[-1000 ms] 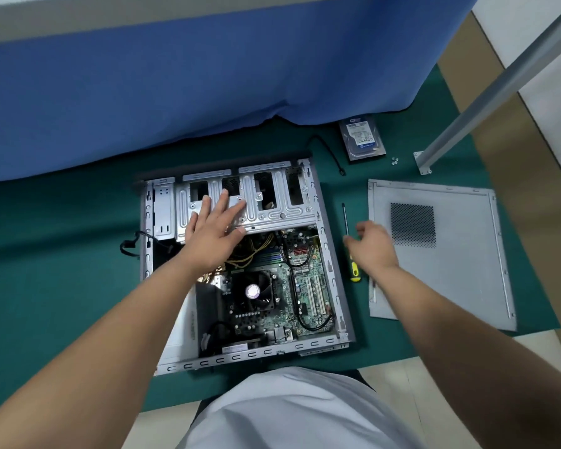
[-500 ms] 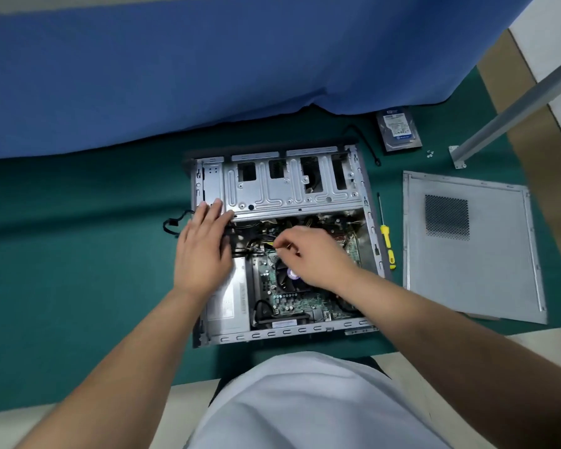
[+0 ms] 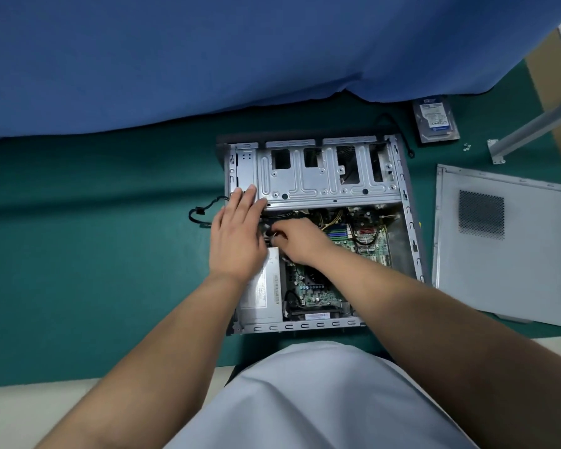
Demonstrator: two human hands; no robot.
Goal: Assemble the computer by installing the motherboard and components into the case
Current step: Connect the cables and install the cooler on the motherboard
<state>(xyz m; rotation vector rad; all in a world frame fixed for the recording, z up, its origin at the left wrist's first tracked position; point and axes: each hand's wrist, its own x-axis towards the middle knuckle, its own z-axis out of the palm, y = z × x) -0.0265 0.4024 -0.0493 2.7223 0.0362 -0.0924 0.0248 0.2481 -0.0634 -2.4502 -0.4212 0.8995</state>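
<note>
Case (image 3: 402, 202) lies on its side on the green bench (image 3: 110, 254), open face up, so we can reach straight down into it. Motherboard (image 3: 366, 241) already sits flat in the case floor; power supply (image 3: 263, 290) fills the near-left corner.

Left hand (image 3: 237, 234): fingers straight and together, flat over the case's left edge, tips touching the lower rim of the drive cage (image 3: 324, 179). We judge it steadies the case while the other hand works.

Right hand (image 3: 300, 239): fingers curled down among the black cables (image 3: 271, 226) just below the drive cage, pinching what looks like a connector; we cannot tell exactly which.

Both hands meet at the case's left-middle, almost touching. Motherboard lies just right of the right hand, partly under that forearm.

Off to the right: side panel (image 3: 506, 247) flat on the bench, hard drive (image 3: 436, 119) beyond the case's far-right corner, well apart from both hands. We judge it is not yet fitted.
</note>
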